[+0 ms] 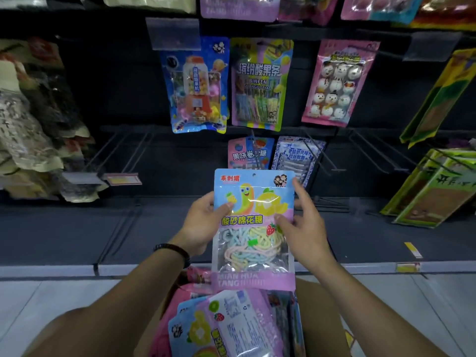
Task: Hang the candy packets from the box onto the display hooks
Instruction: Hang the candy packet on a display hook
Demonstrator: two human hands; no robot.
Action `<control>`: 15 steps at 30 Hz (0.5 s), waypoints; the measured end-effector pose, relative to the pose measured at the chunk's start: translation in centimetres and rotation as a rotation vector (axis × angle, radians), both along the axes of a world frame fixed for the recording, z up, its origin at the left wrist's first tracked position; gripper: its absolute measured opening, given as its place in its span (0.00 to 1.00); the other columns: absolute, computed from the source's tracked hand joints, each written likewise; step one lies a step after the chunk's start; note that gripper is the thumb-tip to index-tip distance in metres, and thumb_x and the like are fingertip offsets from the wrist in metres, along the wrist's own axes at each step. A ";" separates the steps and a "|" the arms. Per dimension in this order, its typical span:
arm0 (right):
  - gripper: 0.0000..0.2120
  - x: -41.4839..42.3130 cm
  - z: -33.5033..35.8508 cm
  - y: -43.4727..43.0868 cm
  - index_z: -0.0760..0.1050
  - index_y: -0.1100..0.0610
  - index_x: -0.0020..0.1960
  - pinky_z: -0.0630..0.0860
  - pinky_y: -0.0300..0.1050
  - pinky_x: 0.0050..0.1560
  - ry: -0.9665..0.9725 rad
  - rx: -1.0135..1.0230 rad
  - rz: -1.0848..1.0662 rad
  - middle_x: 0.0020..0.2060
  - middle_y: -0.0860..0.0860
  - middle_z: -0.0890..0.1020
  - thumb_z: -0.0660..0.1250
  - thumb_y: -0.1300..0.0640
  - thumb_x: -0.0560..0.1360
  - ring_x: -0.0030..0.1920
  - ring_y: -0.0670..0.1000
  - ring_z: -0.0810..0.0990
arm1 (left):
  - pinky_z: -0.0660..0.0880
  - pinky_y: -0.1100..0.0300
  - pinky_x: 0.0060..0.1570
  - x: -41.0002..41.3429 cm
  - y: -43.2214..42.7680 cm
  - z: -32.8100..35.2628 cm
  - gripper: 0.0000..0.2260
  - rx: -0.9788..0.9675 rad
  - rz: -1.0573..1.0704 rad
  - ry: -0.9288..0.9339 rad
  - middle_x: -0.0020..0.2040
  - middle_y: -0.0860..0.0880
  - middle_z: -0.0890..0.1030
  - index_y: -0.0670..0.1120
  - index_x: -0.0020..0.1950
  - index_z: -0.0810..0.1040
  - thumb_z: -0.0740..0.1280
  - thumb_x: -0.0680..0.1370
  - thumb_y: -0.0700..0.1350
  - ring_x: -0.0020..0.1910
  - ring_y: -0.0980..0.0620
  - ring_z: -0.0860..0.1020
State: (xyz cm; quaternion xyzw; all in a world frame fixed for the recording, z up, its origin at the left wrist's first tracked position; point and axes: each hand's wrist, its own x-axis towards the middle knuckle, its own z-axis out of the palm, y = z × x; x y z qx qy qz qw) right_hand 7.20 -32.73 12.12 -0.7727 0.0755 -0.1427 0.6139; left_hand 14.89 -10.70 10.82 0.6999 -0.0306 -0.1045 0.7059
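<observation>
I hold a candy packet upright in front of the display; it is blue and pink with pastel marshmallow ropes behind a clear window. My left hand grips its left edge, thumb on the front. My right hand pinches its right edge, fingers behind. A hang hole shows at the packet's top middle. Below, the cardboard box holds several more packets. Bare black display hooks stick out just above the held packet.
Hung packets fill the upper row: a blue one, a rainbow one, a pink one. Two smaller packets hang behind the held one. Green bags hang at right, brownish bags at left. More bare hooks lie at left.
</observation>
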 end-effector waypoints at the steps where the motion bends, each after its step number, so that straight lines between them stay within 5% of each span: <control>1: 0.40 0.1 0.0 0.1 0.62 0.31 0.80 0.84 0.60 0.58 -0.016 0.007 -0.008 0.61 0.44 0.82 0.73 0.63 0.80 0.56 0.51 0.87 | 0.80 0.36 0.62 -0.1 0.0 0.1 0.09 -0.014 0.014 -0.007 0.59 0.44 0.88 0.49 0.64 0.83 0.69 0.84 0.43 0.60 0.38 0.85; 7: 0.42 -1.1 1.7 1.3 0.62 0.37 0.82 0.78 0.60 0.71 -0.096 0.079 0.120 0.75 0.38 0.75 0.77 0.64 0.78 0.72 0.46 0.78 | 0.81 0.39 0.62 -1.3 0.3 3.5 0.09 -0.113 0.097 -0.080 0.58 0.43 0.88 0.44 0.63 0.82 0.67 0.85 0.40 0.59 0.38 0.85; 12: 0.45 -0.9 7.3 1.5 0.65 0.37 0.80 0.80 0.47 0.67 -0.168 0.074 0.172 0.72 0.42 0.79 0.78 0.69 0.74 0.67 0.45 0.82 | 0.82 0.40 0.61 -2.2 1.4 10.4 0.08 -0.008 0.104 -0.268 0.54 0.48 0.89 0.47 0.61 0.85 0.70 0.83 0.40 0.55 0.45 0.87; 15: 0.40 -0.7 12.3 1.5 0.67 0.35 0.78 0.74 0.43 0.72 -0.265 0.025 0.111 0.73 0.41 0.77 0.78 0.63 0.76 0.70 0.40 0.78 | 0.85 0.44 0.53 -2.8 1.5 16.6 0.22 0.029 0.084 -0.436 0.52 0.50 0.89 0.53 0.71 0.75 0.74 0.80 0.39 0.51 0.49 0.88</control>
